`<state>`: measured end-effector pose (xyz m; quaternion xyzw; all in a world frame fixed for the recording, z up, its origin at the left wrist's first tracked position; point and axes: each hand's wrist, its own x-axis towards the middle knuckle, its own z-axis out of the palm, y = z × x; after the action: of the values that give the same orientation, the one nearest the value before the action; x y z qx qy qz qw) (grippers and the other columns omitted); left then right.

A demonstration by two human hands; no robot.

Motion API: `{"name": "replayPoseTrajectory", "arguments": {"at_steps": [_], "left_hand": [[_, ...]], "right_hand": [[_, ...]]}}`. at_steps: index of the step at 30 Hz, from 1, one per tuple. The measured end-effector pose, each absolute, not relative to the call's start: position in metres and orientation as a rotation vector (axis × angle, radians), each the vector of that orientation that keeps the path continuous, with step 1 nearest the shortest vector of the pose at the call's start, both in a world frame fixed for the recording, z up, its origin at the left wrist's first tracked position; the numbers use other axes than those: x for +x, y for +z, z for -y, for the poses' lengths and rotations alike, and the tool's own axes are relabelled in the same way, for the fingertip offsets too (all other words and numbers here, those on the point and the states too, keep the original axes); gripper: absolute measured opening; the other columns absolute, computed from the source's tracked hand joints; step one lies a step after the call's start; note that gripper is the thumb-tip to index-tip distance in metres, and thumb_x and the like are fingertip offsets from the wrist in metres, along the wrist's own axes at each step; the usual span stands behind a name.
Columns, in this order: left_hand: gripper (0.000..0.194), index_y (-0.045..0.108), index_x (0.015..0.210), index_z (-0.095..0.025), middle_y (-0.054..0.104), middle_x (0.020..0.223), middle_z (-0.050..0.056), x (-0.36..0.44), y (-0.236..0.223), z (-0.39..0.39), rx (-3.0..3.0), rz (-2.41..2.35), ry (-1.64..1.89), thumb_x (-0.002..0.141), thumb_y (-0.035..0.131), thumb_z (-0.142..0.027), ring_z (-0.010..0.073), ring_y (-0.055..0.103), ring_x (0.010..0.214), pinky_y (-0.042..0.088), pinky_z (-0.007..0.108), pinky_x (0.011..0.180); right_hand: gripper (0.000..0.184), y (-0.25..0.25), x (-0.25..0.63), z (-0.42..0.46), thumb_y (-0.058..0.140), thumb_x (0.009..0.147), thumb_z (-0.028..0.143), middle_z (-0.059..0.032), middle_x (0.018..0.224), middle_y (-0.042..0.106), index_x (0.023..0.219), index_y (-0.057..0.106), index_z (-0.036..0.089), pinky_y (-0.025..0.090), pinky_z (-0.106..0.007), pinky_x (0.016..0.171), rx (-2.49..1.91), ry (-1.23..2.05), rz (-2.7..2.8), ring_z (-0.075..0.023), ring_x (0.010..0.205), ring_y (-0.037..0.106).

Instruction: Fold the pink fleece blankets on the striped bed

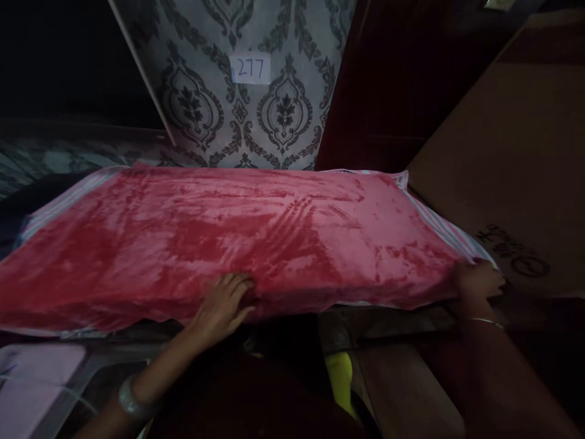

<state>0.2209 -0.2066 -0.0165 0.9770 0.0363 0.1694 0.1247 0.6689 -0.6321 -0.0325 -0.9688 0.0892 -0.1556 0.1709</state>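
Note:
A red plush cloth point(256, 238) with a pale striped border is spread over a long, flat surface. Brushed streaks and lighter patches mark its pile. My left hand point(223, 305) rests on its front edge, left of the middle, fingers over the top and thumb apart. At the front right corner, my right hand point(479, 280) is closed on the edge of the cloth; the fingertips are partly hidden and dim. The striped border point(450, 228) shows along the right side beside this hand. Whatever lies under the cloth is hidden.
Behind stand a patterned wall with a paper label point(250, 68) reading 277 and a dark red panel point(379, 85). A large cardboard box point(516, 152) stands close on the right. Below are a yellow object point(339, 378) and, at lower left, a pale flat item point(41, 378).

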Motion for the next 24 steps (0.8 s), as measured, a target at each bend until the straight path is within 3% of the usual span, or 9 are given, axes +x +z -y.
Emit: {"name": "replayPoseTrajectory", "arguments": {"at_steps": [2,4,7,10,13,16,19,24], "left_hand": [[0.040,0.056,0.132,-0.019,0.060,0.134,0.014,0.239,-0.018,0.222,2.871,-0.002,0.472,0.095,0.054,-0.035,0.0303,0.053,0.125,0.042,0.050,0.106],[0.040,0.055,0.133,-0.018,0.059,0.134,0.015,0.260,-0.021,0.238,2.891,0.077,0.468,0.094,0.054,-0.028,0.0306,0.052,0.125,0.041,0.051,0.107],[0.035,0.057,0.128,-0.017,0.060,0.128,0.015,0.287,-0.026,0.254,2.932,0.082,0.458,0.092,0.054,-0.021,0.0300,0.054,0.119,0.043,0.049,0.102],[0.025,0.062,0.114,-0.017,0.062,0.117,0.012,0.303,-0.032,0.257,2.973,0.027,0.427,0.093,0.050,-0.013,0.0274,0.055,0.110,0.045,0.046,0.096],[0.021,0.063,0.107,-0.017,0.062,0.111,0.011,0.309,-0.037,0.254,2.978,0.005,0.424,0.093,0.048,-0.010,0.0260,0.054,0.105,0.044,0.045,0.093],[0.017,0.062,0.099,-0.017,0.063,0.105,0.010,0.310,-0.036,0.253,2.937,-0.015,0.465,0.094,0.047,-0.011,0.0248,0.054,0.098,0.044,0.042,0.088],[0.014,0.059,0.090,-0.018,0.063,0.093,0.007,0.307,-0.030,0.255,2.813,0.007,0.527,0.094,0.047,-0.012,0.0220,0.055,0.089,0.044,0.037,0.081],[0.018,0.056,0.089,-0.019,0.063,0.090,0.005,0.298,-0.028,0.260,2.694,0.092,0.598,0.092,0.043,-0.007,0.0192,0.053,0.082,0.042,0.033,0.076]], "right_hand": [[0.050,-0.026,0.651,0.611,0.048,0.088,0.024,-0.0331,0.130,0.055,0.134,0.058,0.007,0.043,-0.062,0.096,-2.714,-0.546,-0.181,-0.0488,0.127,0.049],[0.042,-0.022,0.620,0.580,0.050,0.088,0.022,-0.0268,0.121,0.062,0.125,0.062,0.006,0.042,-0.053,0.104,-2.597,-0.590,0.129,-0.0395,0.120,0.055],[0.030,-0.028,0.558,0.525,0.051,0.090,0.030,-0.0164,0.107,0.067,0.110,0.066,0.014,0.049,-0.046,0.097,-2.318,-0.423,0.664,-0.0294,0.103,0.062],[0.028,-0.043,0.498,0.482,0.057,0.092,0.039,-0.0116,0.116,0.066,0.112,0.066,0.022,0.046,-0.046,0.101,-2.070,-0.292,1.172,-0.0284,0.113,0.058],[0.025,-0.056,0.467,0.459,0.062,0.091,0.036,-0.0114,0.113,0.066,0.112,0.066,0.023,0.046,-0.046,0.094,-2.029,-0.281,1.317,-0.0295,0.109,0.057],[0.009,-0.061,0.466,0.450,0.058,0.092,0.028,-0.0084,0.098,0.067,0.095,0.066,0.023,0.045,-0.043,0.085,-2.032,-0.321,1.296,-0.0278,0.096,0.058],[0.015,-0.063,0.476,0.447,0.052,0.094,0.023,-0.0048,0.084,0.066,0.082,0.061,0.024,0.043,-0.038,0.077,-1.958,-0.331,1.305,-0.0246,0.083,0.058],[0.021,-0.067,0.479,0.451,0.046,0.097,0.024,-0.0022,0.073,0.060,0.078,0.055,0.024,0.042,-0.035,0.068,-1.862,-0.386,1.332,-0.0225,0.070,0.056]]}}
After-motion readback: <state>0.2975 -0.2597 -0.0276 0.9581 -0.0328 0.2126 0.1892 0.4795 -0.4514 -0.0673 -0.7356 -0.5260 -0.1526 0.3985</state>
